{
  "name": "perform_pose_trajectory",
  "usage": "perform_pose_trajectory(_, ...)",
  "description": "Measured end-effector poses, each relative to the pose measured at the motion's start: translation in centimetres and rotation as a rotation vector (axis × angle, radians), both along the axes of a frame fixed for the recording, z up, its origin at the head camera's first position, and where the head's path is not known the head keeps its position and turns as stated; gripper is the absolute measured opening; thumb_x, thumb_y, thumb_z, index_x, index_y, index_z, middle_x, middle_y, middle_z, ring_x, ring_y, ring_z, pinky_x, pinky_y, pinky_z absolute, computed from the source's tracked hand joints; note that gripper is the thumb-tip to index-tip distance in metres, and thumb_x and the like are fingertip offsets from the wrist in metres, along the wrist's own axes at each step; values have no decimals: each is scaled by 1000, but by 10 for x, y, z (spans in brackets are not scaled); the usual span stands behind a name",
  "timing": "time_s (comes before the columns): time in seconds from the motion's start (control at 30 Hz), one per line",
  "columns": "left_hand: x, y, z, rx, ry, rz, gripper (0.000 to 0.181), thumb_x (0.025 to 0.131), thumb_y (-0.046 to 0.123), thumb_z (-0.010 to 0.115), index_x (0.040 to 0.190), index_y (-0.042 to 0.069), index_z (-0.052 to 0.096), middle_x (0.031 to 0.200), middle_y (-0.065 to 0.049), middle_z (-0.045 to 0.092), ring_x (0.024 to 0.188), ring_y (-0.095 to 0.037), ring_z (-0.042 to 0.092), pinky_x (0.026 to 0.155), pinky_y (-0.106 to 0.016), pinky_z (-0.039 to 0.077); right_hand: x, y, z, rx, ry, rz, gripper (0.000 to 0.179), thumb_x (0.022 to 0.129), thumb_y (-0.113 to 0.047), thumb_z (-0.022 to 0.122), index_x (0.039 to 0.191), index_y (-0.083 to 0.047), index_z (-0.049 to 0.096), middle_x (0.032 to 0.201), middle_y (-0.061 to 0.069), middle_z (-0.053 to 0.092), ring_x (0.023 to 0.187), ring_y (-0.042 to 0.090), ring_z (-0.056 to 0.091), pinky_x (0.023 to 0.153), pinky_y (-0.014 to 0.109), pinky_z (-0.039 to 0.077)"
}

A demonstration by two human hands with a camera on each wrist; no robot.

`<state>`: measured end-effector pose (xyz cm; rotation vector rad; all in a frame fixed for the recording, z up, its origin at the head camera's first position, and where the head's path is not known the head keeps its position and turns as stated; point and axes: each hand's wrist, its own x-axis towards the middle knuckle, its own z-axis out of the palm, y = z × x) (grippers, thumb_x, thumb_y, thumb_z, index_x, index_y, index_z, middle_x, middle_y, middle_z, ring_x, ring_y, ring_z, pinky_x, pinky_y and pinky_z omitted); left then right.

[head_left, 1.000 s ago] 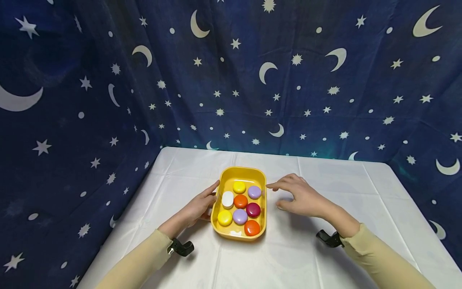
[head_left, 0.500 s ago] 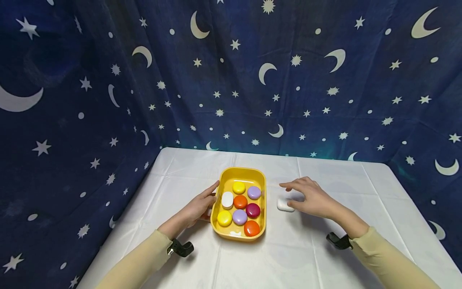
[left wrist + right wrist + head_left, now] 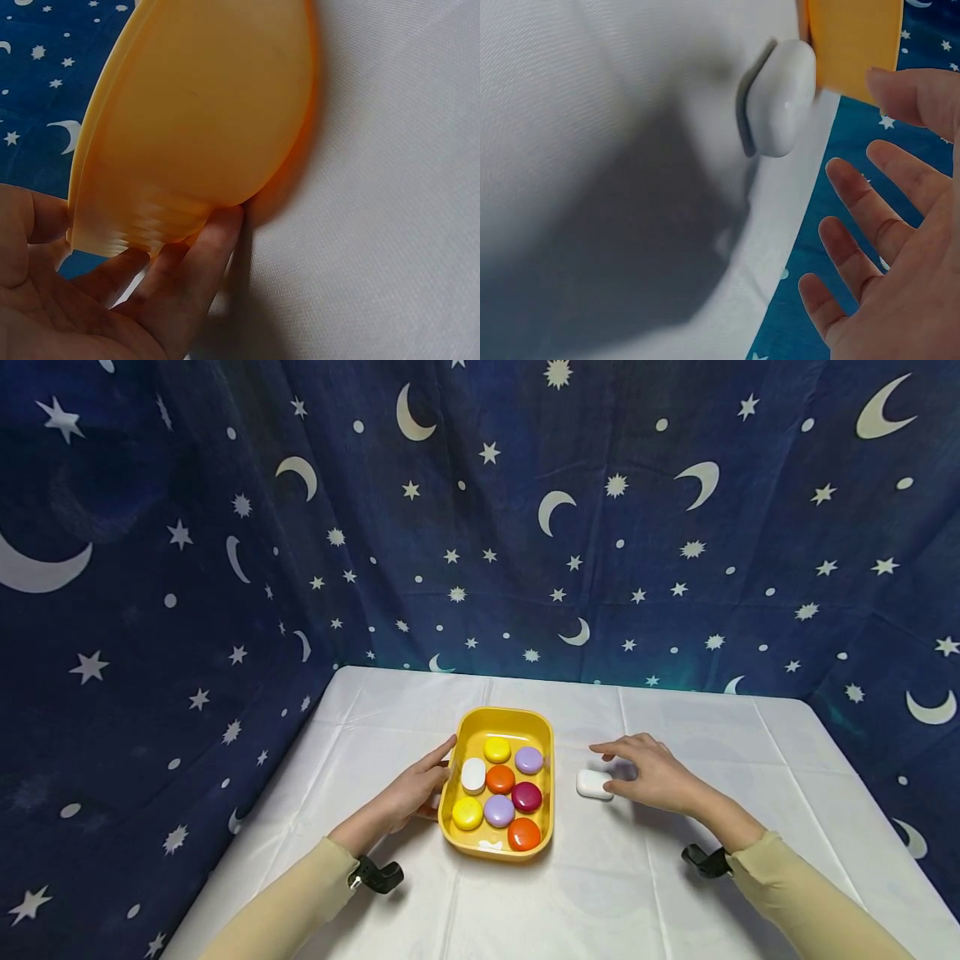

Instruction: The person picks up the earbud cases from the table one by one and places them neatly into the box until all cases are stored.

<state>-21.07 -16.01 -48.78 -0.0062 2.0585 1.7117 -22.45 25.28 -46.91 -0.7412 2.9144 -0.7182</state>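
A yellow tray (image 3: 498, 853) stands on the table with several glossy, rounded pieces in it, yellow, lilac, orange, dark red and white. My left hand (image 3: 411, 789) touches its left wall; in the left wrist view the fingertips (image 3: 223, 225) rest against the outside of the tray (image 3: 202, 97). Right of the tray, a smooth white rounded block (image 3: 594, 784) lies on the cloth. Beside that block is my right hand (image 3: 660, 774), its fingers spread and relaxed. The right wrist view shows the white block (image 3: 782, 97) apart from this hand (image 3: 896, 247).
A white cloth (image 3: 360, 718) covers the table. Behind it and at the left hangs a dark blue curtain (image 3: 510, 527) with moons and stars. Black straps with cameras (image 3: 378, 875) sit at both wrists.
My right hand has drawn away from the tray to the right and slightly nearer, and the white block has come into view on the cloth. My left hand and the tray stay put.
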Motion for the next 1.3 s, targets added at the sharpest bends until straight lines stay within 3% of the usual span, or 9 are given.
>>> perform_pose_trajectory(0.2,-1,0,0,-3,5,-4,63,104,25,48,162,39,28,156,-19,42,109,-27,67,72,-44,61,-4,2,-6,-3,-40,-18,62,84,-37,82,141,-19,64,120,0,68,117,28,49,100,59,36)
perform_pose_trajectory(0.5,1,-1,2,4,-2,-13,62,105,24,47,162,38,28,158,-20,39,111,-28,66,73,-43,61,-10,-2,-21,26,-105,-52,71,76,-46,88,139,-20,65,120,0,68,108,23,48,89,48,37)
perform_pose_trajectory(0.73,2,0,4,-8,-4,-8,63,104,24,48,163,38,28,158,-20,39,110,-28,66,73,-42,61,-14,-4,-31,68,-137,-74,74,73,-53,88,138,-24,66,123,-2,66,108,22,48,90,46,39)
perform_pose_trajectory(1.3,1,1,1,-7,-6,3,64,103,24,49,162,39,29,158,-19,39,109,-28,66,72,-42,61,-11,-4,-32,54,-70,-47,57,75,-47,89,125,-23,73,117,-2,68,106,23,50,88,46,39)
